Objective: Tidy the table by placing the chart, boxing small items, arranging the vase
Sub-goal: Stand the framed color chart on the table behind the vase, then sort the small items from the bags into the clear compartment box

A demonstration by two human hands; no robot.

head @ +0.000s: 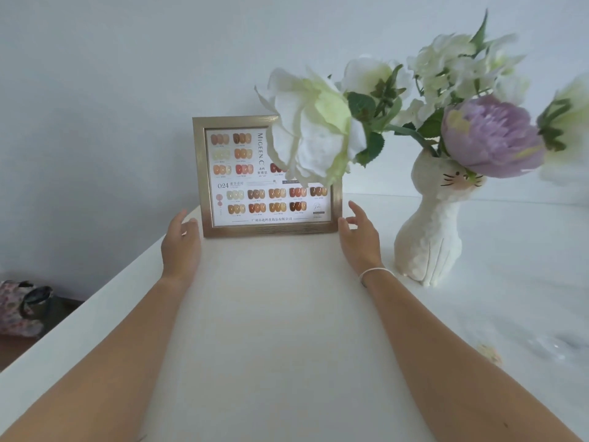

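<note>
Two arms outstretched, left hand [181, 242] and right hand [358, 237] released, fingers relaxed, flanking upright chart [255, 186]

Gold-framed chart [267, 177] shows brown, orange and cream swatches; white cat-faced vase [428, 231] holds white and lilac flowers [490, 135]; surface [271, 314] cream.

On the table [271, 314]: 1 chart [251, 199], with 1 vase [430, 224] to its right holding 1 purple flower [490, 135] and several white ones, and 2 hands before the chart
</note>
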